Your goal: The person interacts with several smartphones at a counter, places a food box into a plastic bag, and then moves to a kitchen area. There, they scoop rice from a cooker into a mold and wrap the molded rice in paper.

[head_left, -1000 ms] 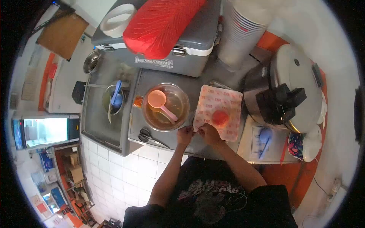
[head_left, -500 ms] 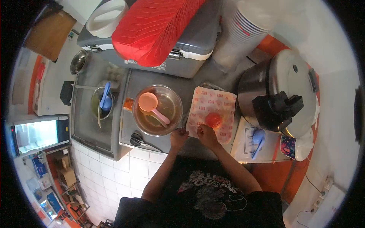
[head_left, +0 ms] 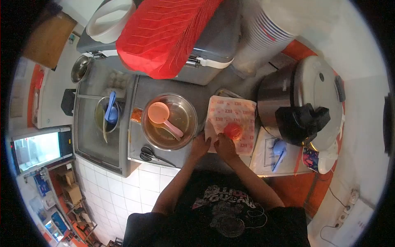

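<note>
A sheet of pink printed food wrapping paper (head_left: 247, 111) lies on the metal counter, with a small shiny red round item (head_left: 233, 131) on its middle. At the paper's near left edge is my left hand (head_left: 200, 146), its fingers closed on that edge. My right hand (head_left: 225, 148) is closed over the paper's near part, knuckles just below the red item; what its fingers hold, if anything, is hidden. Left of my hands stands a steel bowl (head_left: 190, 136) with shallow liquid and a pink ladle (head_left: 159, 113) in it.
Black-handled scissors (head_left: 148, 154) lie by the counter's front edge. A large rice cooker (head_left: 276, 94) and a blue rice paddle (head_left: 279, 150) are on the right. Behind stand a grey cooler box (head_left: 214, 74), red stacked packaging (head_left: 160, 45) and stacked cups (head_left: 263, 37).
My left hand has moved right, from beside the bowl to the paper's left edge. The right hand stays low on the paper. The view has shifted slightly.
</note>
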A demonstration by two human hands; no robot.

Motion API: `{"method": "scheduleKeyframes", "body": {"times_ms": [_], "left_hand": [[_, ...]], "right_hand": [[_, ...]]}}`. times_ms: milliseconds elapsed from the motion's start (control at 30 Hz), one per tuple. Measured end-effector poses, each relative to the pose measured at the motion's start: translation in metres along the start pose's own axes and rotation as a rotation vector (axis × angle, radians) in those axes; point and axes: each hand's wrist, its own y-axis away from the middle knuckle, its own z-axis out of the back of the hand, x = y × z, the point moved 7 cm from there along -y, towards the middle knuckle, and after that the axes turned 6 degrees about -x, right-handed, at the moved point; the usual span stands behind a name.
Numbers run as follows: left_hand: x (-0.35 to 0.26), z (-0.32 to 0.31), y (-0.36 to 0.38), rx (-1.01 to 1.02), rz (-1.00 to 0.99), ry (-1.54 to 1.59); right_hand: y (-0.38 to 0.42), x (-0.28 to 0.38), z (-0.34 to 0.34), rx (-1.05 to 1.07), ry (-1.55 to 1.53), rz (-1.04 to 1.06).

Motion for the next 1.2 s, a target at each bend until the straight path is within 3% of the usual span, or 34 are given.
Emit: {"method": "scheduleKeyframes", "body": {"times_ms": [67,200,267,300,367,400,467,500,567,600,667,800,833,900,1000,1067,1200], "left_hand": [[-0.007,0.008,-0.004,-0.095,-0.044,0.018],[-0.003,-0.005,-0.007,0.040,-0.065,0.215],[0.019,-0.026,-0.008,0.134,-0.048,0.260],[0.030,-0.036,-0.008,0.152,-0.063,0.338],[0.018,-0.026,-0.008,0.172,-0.081,0.413],[-0.012,-0.005,-0.009,0.265,0.018,0.414],[-0.017,-0.008,-0.010,0.355,0.113,0.411],[-0.009,-0.018,-0.013,0.285,0.032,0.433],[-0.020,-0.012,-0.008,0.218,-0.051,0.451],[-0.021,-0.011,-0.001,0.217,-0.046,0.348],[-0.050,0.014,0.007,0.221,-0.044,0.241],[-0.106,0.079,0.027,0.163,-0.013,0.156],[-0.119,0.099,0.031,0.117,-0.041,0.172],[-0.162,0.151,0.039,-0.017,-0.281,0.091],[-0.181,0.199,0.053,0.154,-0.063,0.064],[-0.211,0.226,0.055,0.309,0.069,0.067],[-0.250,0.244,0.053,0.328,-0.034,-0.037]], "right_hand": [[-0.001,0.002,0.005,0.006,0.001,-0.049],[-0.009,-0.001,0.001,0.135,0.099,-0.159],[-0.014,0.017,0.015,-0.079,0.044,0.148],[-0.018,0.016,0.014,-0.085,0.043,0.142],[-0.027,0.006,0.006,-0.046,0.090,-0.029],[-0.032,0.012,0.013,-0.051,0.088,-0.031],[-0.033,0.016,0.017,0.153,-0.512,-0.357],[-0.034,0.012,0.011,0.150,-0.515,-0.356],[-0.043,0.012,0.016,-0.012,-0.085,-0.138],[-0.047,0.004,0.015,-0.017,-0.088,-0.140],[-0.055,-0.005,0.012,0.275,-0.142,-0.340],[-0.056,-0.025,-0.017,0.243,0.031,-0.199],[-0.052,-0.026,-0.018,0.125,0.091,-0.138],[-0.048,-0.018,-0.002,0.003,0.146,-0.086],[-0.034,-0.003,0.025,0.141,-0.115,-0.215],[-0.024,-0.007,0.056,-0.359,0.128,0.066],[-0.019,-0.031,0.057,-0.203,0.367,0.010]]}}
